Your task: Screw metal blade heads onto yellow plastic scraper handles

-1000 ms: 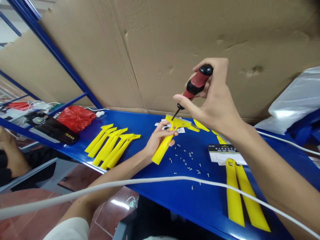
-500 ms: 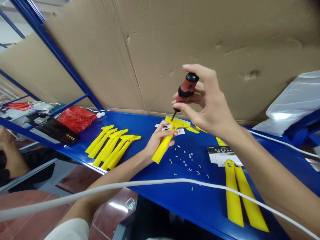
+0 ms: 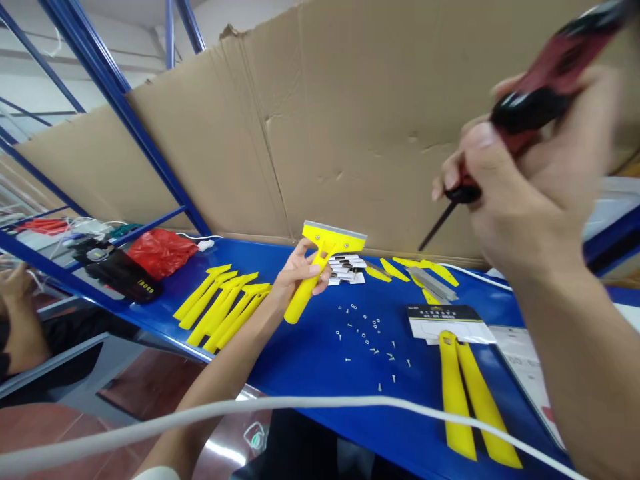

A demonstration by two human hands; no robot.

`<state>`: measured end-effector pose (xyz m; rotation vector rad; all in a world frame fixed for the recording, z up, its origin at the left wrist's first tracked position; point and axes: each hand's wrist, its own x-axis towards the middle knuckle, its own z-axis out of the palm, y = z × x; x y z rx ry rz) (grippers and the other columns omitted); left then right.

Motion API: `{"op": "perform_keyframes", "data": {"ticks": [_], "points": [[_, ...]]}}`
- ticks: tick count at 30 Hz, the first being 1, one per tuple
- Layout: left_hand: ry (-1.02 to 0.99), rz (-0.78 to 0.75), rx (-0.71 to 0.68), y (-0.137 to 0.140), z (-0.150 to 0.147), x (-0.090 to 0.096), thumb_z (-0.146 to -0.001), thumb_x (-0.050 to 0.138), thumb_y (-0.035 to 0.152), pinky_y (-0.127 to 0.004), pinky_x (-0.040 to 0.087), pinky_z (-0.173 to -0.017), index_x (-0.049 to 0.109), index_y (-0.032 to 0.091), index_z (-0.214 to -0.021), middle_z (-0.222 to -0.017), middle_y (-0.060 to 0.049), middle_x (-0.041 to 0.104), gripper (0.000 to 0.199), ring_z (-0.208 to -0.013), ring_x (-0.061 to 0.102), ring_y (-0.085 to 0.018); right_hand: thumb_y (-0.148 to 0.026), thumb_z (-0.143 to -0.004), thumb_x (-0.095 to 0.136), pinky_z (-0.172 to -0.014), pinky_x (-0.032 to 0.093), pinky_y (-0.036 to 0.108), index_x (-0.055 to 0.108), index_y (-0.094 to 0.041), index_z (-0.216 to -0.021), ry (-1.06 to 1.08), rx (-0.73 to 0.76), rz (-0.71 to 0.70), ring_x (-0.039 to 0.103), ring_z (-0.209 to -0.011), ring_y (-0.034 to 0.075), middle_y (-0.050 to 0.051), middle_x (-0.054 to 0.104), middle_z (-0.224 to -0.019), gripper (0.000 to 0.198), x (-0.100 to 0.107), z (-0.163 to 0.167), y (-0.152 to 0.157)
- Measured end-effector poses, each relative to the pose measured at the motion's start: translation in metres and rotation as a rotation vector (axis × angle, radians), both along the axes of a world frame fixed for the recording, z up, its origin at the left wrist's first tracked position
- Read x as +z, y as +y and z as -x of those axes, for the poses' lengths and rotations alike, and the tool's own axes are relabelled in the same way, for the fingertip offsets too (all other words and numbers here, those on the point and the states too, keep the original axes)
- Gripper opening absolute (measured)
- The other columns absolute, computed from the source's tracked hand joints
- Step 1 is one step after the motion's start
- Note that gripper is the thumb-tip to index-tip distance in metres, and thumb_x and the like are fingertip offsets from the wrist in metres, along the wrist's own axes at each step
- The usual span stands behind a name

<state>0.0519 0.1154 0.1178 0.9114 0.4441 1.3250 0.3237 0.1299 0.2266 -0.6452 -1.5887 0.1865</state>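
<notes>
From my head camera, I see my left hand (image 3: pixel 303 272) closed around the neck of a yellow scraper (image 3: pixel 334 241), holding it above the blue table (image 3: pixel 310 360) with its head tilted up and its handle slanting down toward me. A metal blade edge runs along the top of the scraper head, and two screw heads show on its face. My right hand (image 3: pixel 530 180) is raised at the upper right, blurred, its fingers wrapped around a red-and-black screwdriver (image 3: pixel 537 100); the shaft points down and to the left, its tip well apart from the scraper. Below and right of the scraper, small screws (image 3: pixel 391 357) and nuts (image 3: pixel 374 325) lie scattered. Just behind them I have a stack of white-and-black packets (image 3: pixel 347 272), then yellow strips (image 3: pixel 395 269) and grey metal blades (image 3: pixel 435 285). Nearer my right forearm, a printed card (image 3: pixel 445 317) lies at the top ends of two long yellow handles (image 3: pixel 457 400). To my left, more yellow scraper handles (image 3: pixel 213 313) lie side by side, near a red plastic bag (image 3: pixel 163 253). A white cable (image 3: pixel 300 403) crosses in front of me.
</notes>
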Motion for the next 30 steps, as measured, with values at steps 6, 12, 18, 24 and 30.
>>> {"op": "perform_keyframes", "data": {"ticks": [6,12,18,24,30], "points": [[0.087,0.042,-0.099,0.01,0.01,-0.008,-0.075,0.087,0.022,-0.018,0.033,-0.033,0.064,0.022,-0.123,-0.09,-0.005,0.072,0.053,-0.049,0.057,-0.011,-0.041,-0.086,0.085,-0.069,0.05,0.044,0.074,-0.026,-0.092,-0.216,-0.011,0.174,0.062,-0.073,0.026,0.005,0.071,-0.085,0.019,-0.012,0.015,0.006],[-0.043,0.225,-0.437,0.007,0.011,-0.024,-0.076,0.083,0.028,-0.019,0.01,-0.025,0.07,0.014,-0.114,-0.064,-0.001,0.062,0.042,-0.033,0.03,-0.005,-0.041,-0.086,0.088,-0.082,0.055,0.043,0.077,-0.028,-0.1,-0.487,0.398,0.305,0.07,-0.095,0.028,0.005,0.078,-0.107,0.023,-0.031,0.024,0.014],[-0.018,0.177,-0.6,0.007,0.005,-0.033,-0.085,0.08,0.034,-0.021,0.026,-0.027,0.076,0.008,-0.111,-0.084,-0.012,0.077,0.037,-0.043,0.045,-0.01,-0.05,-0.094,0.083,-0.06,0.037,0.03,0.068,-0.021,-0.089,-0.451,0.5,0.476,0.043,-0.067,0.014,-0.003,0.055,-0.075,0.034,-0.037,0.033,0.013],[0.081,0.125,-0.589,0.009,-0.001,-0.032,-0.096,0.08,0.048,-0.023,0.037,-0.034,0.081,0.007,-0.11,-0.088,-0.013,0.081,0.044,-0.045,0.054,-0.012,-0.042,-0.098,0.076,-0.059,0.033,0.03,0.062,-0.021,-0.087,-0.521,0.419,0.499,0.037,-0.064,0.013,-0.005,0.048,-0.072,0.027,-0.039,0.03,0.016],[0.2,0.061,-0.48,0.009,-0.009,-0.033,-0.103,0.071,0.056,-0.024,0.039,-0.036,0.078,0.008,-0.119,-0.093,-0.014,0.082,0.051,-0.048,0.062,-0.015,-0.04,-0.096,0.075,-0.06,0.034,0.031,0.065,-0.02,-0.088,-0.553,0.335,0.525,0.039,-0.066,0.013,-0.004,0.05,-0.073,0.024,-0.04,0.027,0.02]]}}
